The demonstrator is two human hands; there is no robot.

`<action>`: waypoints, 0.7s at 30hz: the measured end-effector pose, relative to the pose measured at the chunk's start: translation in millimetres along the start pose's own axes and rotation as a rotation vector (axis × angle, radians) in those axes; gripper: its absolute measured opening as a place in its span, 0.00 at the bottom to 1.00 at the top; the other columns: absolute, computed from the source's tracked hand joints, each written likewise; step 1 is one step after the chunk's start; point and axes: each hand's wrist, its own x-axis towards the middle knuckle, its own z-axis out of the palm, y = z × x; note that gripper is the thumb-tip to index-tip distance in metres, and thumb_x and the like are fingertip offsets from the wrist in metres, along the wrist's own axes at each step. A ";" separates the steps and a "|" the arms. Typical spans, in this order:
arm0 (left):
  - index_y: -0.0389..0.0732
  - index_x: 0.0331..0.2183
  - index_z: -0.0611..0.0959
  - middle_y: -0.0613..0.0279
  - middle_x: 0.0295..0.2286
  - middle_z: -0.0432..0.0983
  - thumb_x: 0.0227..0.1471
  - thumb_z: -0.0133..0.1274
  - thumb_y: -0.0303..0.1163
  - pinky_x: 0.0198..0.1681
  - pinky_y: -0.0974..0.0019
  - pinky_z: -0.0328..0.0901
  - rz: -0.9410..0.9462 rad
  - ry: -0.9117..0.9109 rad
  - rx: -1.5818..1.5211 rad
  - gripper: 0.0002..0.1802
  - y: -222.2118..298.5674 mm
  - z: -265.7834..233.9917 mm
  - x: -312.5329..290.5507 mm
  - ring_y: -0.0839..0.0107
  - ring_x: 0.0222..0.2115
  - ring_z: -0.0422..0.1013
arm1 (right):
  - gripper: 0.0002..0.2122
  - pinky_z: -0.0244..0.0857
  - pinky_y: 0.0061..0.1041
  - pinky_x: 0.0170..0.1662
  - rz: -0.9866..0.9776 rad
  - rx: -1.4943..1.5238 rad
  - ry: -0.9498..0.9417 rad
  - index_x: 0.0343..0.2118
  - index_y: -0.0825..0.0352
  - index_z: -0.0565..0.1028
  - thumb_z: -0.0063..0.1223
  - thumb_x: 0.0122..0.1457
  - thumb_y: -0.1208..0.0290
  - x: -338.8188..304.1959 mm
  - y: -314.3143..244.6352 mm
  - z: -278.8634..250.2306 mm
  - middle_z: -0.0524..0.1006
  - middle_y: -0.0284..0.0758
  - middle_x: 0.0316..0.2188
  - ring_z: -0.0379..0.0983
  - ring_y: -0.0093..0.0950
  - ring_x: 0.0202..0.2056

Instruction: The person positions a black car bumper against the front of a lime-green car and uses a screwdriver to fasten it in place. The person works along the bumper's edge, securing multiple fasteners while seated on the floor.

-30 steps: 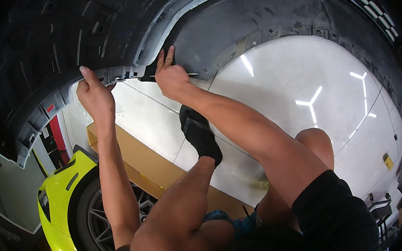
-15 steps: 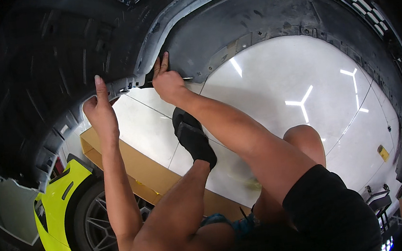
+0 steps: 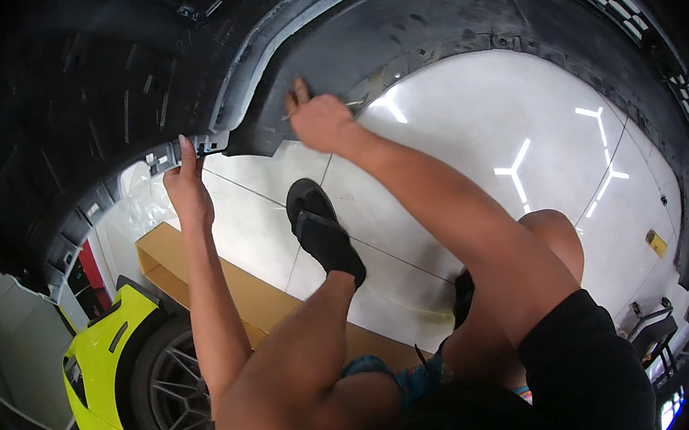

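A large black plastic bumper panel arches over the whole upper part of the view, its inner face toward the camera. Its lower edge runs from the far left, past a pale mounting tab, and curves up and right around a wide opening through which the glossy white tiled floor shows.

The left hand reaches up with fingers extended, the fingertips touching the panel's edge right at the tab; it grips nothing that can be seen. The right hand is pressed against the inner face just right of that edge, fingers spread and pointing up; whether it pinches anything is not clear.

Open room lies under the arch, toward the right over the floor. Below the hands, a black sandal on the person's foot rests on the floor, with both bare legs filling the lower middle. A long cardboard box lies along the floor at lower left, and beside it a yellow car with a dark alloy wheel closes off that corner.
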 end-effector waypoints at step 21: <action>0.29 0.51 0.72 0.54 0.46 0.73 0.57 0.54 0.55 0.52 0.61 0.67 -0.215 -0.080 0.043 0.38 2.2 -0.9 11.7 0.65 0.46 0.71 | 0.39 0.65 0.35 0.58 0.503 0.164 -0.202 0.69 0.61 0.48 0.52 0.58 0.55 -79.2 90.2 -91.6 0.34 0.62 0.67 0.68 0.47 0.57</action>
